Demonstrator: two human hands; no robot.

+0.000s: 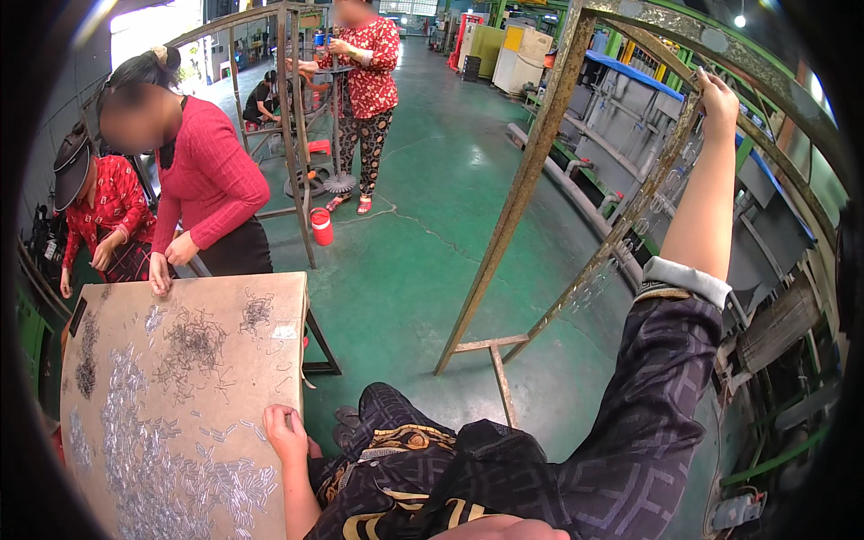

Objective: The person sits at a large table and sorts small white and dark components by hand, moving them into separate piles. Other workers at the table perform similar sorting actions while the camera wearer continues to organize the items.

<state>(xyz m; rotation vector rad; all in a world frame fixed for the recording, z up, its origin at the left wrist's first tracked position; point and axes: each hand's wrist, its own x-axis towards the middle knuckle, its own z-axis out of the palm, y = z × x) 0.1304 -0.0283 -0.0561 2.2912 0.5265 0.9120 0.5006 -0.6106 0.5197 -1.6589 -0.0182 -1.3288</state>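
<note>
1. The right hand (718,97) is raised high, arm stretched up, its fingers closed on the slanting bar of a rusty yellow-painted metal rack frame (540,153); whether they also pinch a small piece against the bar, I cannot tell.
2. The left hand (286,434) is low, fingers curled at the near edge of a brown cardboard-covered table (279,306), resting on or just beside the scattered small silvery metal clips (135,432); it is not clear that it holds any.
3. More small shiny metal parts (621,238) hang in a row along the same slanting bar, below the right hand and well apart from the table.
4. The clips lie in loose heaps across the cardboard, the densest patch to the left of the left hand, a darker tangled heap (191,342) farther away near the middle.
5. Risk, as I judge it: the reach is long and one-handed, so a pull on the bar could sway the frame and shake the hung parts loose onto the green floor (405,243).
6. A sweep of the left hand at the table edge could push clips off.
7. Across the table a person in a red jumper (202,175) leans over it with both hands at the far edge; others work beyond.
</note>
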